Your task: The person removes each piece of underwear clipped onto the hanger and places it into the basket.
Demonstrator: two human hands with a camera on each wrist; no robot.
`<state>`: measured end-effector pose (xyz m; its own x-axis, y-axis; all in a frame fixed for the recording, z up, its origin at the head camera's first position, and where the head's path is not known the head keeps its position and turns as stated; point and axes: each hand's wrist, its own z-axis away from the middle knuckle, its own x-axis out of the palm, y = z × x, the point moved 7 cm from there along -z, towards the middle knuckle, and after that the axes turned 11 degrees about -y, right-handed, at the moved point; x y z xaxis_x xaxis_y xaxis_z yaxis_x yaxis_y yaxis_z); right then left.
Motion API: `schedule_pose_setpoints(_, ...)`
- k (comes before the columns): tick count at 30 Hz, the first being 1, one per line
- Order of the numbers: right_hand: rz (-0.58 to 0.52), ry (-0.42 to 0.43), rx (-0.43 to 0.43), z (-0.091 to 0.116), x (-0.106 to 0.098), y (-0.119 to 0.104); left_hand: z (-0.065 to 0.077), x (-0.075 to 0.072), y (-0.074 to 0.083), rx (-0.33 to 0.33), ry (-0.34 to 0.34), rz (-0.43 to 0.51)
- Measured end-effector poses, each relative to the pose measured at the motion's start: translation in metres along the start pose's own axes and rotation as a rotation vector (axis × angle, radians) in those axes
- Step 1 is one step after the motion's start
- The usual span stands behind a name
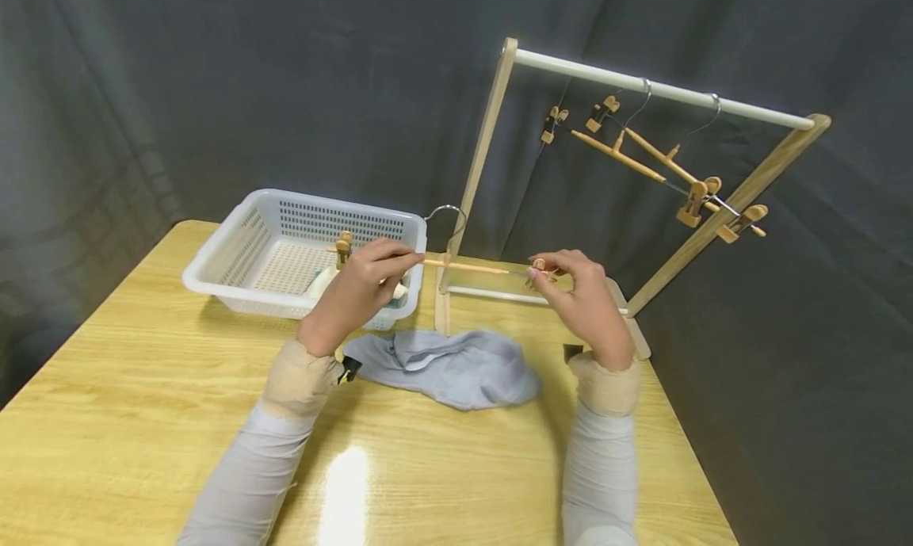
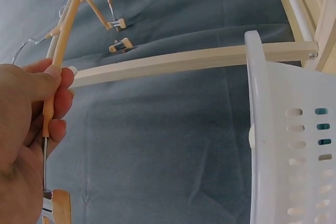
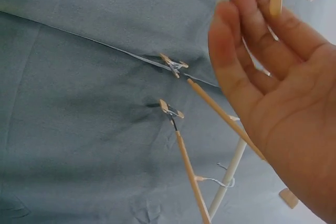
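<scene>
A clip hanger (image 1: 474,267) with a wooden bar and a metal hook is held level between both hands. My left hand (image 1: 371,275) grips the bar near its left end, thumb against fingers; the left clip (image 2: 62,208) sits just beyond that hand. On the other end, my right hand (image 1: 581,292) pinches the wooden clip (image 1: 540,267) between thumb and fingers. The right wrist view shows this clip (image 3: 276,1) at the top, partly cut off. Below the hanger, a crumpled grey-blue cloth garment (image 1: 456,368) lies on the table.
A white perforated basket (image 1: 214,273) stands at the left, with white and teal fabric (image 1: 324,280) inside. Behind the right hand rises a wooden rack (image 1: 485,126) with a white top rail (image 1: 578,69). Two clip hangers (image 1: 620,156) hang from that rail. Dark curtains surround the table (image 1: 128,419).
</scene>
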<state>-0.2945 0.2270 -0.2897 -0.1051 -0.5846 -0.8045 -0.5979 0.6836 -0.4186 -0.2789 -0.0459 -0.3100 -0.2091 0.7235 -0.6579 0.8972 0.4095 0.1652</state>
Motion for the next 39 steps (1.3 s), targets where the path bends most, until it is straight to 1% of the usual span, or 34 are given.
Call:
schedule_pose_setpoints(4, 0.025, 0.051, -0.036, -0.001, -0.002, -0.005, 0.000, 0.001, -0.001, -0.015, 0.013, 0.003)
schedule_pose_setpoints(7, 0.063, 0.121, -0.086, -0.001, -0.003, -0.012, 0.000, 0.002, 0.000, -0.013, 0.020, 0.000)
schedule_pose_setpoints(10, 0.093, 0.215, -0.180, -0.001, -0.004, -0.024, -0.001, 0.004, 0.002, 0.000, 0.021, 0.000)
schedule_pose_setpoints(12, 0.102, 0.265, -0.258, -0.002, -0.002, -0.036, -0.002, 0.006, 0.005, 0.008, 0.020, 0.004)
schedule_pose_setpoints(15, 0.120, 0.299, -0.361, -0.002, 0.003, -0.053, -0.003, 0.008, 0.008, 0.016, 0.022, 0.002)
schedule_pose_setpoints(17, 0.136, 0.280, -0.395, -0.003, 0.010, -0.062, -0.004, 0.009, 0.010, 0.025, 0.025, -0.004)
schedule_pose_setpoints(19, 0.146, 0.243, -0.403, -0.005, 0.017, -0.068, -0.004, 0.010, 0.011, 0.030, 0.030, -0.013)
schedule_pose_setpoints(21, 0.158, 0.194, -0.394, -0.006, 0.026, -0.072, -0.005, 0.011, 0.011, 0.040, 0.036, -0.018)
schedule_pose_setpoints(25, 0.179, 0.111, -0.355, -0.010, 0.041, -0.072, -0.005, 0.013, 0.012, 0.058, 0.041, -0.016)
schedule_pose_setpoints(29, 0.196, 0.073, -0.333, -0.012, 0.049, -0.068, -0.007, 0.015, 0.013, 0.064, 0.037, -0.016)
schedule_pose_setpoints(33, 0.210, 0.054, -0.336, -0.013, 0.052, -0.065, -0.008, 0.017, 0.013, 0.052, 0.027, -0.023)
schedule_pose_setpoints(39, 0.191, 0.030, -0.323, -0.015, 0.053, -0.059, -0.011, 0.025, 0.008, -0.008, -0.008, -0.015)
